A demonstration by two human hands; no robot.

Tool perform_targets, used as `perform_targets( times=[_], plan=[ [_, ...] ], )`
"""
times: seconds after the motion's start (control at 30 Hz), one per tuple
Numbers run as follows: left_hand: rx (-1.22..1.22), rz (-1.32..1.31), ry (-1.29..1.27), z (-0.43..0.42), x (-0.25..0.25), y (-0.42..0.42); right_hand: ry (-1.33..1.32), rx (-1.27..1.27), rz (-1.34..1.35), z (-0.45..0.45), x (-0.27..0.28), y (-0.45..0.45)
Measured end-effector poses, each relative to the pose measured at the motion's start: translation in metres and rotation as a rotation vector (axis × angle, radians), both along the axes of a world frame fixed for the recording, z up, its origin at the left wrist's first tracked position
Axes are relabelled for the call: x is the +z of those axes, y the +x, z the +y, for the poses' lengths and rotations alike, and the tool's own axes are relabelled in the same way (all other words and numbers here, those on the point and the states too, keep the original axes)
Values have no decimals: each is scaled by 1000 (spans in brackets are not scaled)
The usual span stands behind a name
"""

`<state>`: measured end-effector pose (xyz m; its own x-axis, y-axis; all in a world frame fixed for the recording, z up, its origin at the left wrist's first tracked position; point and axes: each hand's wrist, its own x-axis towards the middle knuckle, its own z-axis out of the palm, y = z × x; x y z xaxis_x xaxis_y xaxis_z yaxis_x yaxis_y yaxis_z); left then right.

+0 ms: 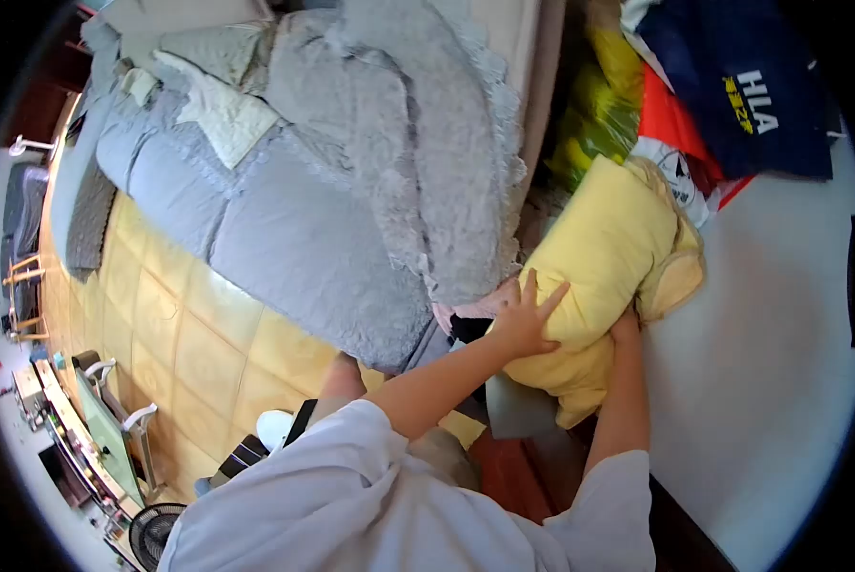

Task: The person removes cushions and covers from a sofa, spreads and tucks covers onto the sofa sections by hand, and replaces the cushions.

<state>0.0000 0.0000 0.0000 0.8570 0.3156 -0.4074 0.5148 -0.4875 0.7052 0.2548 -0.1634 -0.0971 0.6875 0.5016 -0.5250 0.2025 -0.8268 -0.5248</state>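
A thick, soft yellow padded bundle [599, 238], rolled or folded over, lies in front of me against the white surface at the right. Its lower end [580, 372] sags in loose folds, and a fuzzy flap [672, 281] hangs at its right side. My left hand [530, 322] rests on the near left side of the bundle with its fingers spread. Against the bundle's lower right side is my right hand [626, 326]; its fingers are tucked behind the fabric and hidden. Pink and black cloth [475, 315] pokes out beside my left wrist.
A bed with grey-blue bedding [304, 229] fills the upper left, with a pale cloth [223, 110] on it. Yellow-green plastic bags [604, 105] and a dark blue HLA bag [742, 91] are piled beyond the bundle. A chair [132, 419] and a fan [156, 534] stand lower left.
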Motion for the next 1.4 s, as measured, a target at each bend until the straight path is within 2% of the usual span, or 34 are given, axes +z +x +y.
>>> perform_targets(
  times=[0.07, 0.13, 0.2, 0.23, 0.27, 0.33, 0.4, 0.43, 0.5, 0.57, 0.6, 0.7, 0.8, 0.83, 0.9, 1.0, 1.1, 1.2, 1.27, 1.3, 1.37, 1.4],
  plan=[
    [84, -272, 75, -8, -27, -11, 53, 28, -186, 7, 18, -3],
    [87, -419, -53, 6, 1, -87, 46, 38, -255, 6, 66, -46],
    [49, -356, -58, 10, 3, -150, -45, 42, -373, 2, 102, -71],
    [37, -225, -131, 17, 7, -181, -100, 41, -456, 2, 115, -83],
    [27, -95, -204, 26, 12, -212, -77, -15, -515, -6, 110, -88],
    [94, 15, -159, 44, 21, -275, -42, -126, -638, -19, 94, -87],
    [166, 185, -201, 66, 43, -322, 92, -111, -656, 18, 144, -132],
    [236, 166, -187, 69, 27, -351, 153, -103, -664, 41, 164, -159],
    [357, 153, -180, 78, 11, -392, 439, 55, -657, 88, 162, -188],
    [461, 163, -196, 91, 12, -419, 450, 142, -551, 152, 178, -218],
    [466, 164, -206, 103, 28, -422, 447, 192, -563, 179, 172, -221],
    [495, 90, -216, 129, 45, -442, 432, 327, -598, 249, 129, -217],
    [528, 98, -207, 151, 46, -478, 267, 32, -541, 300, 106, -234],
    [545, 108, -200, 159, 45, -492, 124, -62, -585, 311, 114, -241],
    [574, 135, -186, 171, 44, -525, 29, -184, -718, 321, 114, -250],
    [655, 197, -175, 195, 43, -569, -225, -55, -758, 321, 115, -251],
    [714, 224, -174, 223, 39, -603, -185, 94, -797, 321, 112, -273],
    [757, 168, -235, 257, 26, -617, -49, 244, -577, 329, 123, -336],
    [735, 176, -248, 280, 28, -607, 41, 301, -412, 324, 110, -387],
    [732, 119, -298, 290, 21, -598, 151, 233, -250, 327, 126, -426],
    [716, 12, -403, 307, 2, -578, 154, 346, -119, 330, 138, -488],
    [694, -57, -508, 316, 10, -557, 135, 388, -70, 333, 150, -521]
  ],
)
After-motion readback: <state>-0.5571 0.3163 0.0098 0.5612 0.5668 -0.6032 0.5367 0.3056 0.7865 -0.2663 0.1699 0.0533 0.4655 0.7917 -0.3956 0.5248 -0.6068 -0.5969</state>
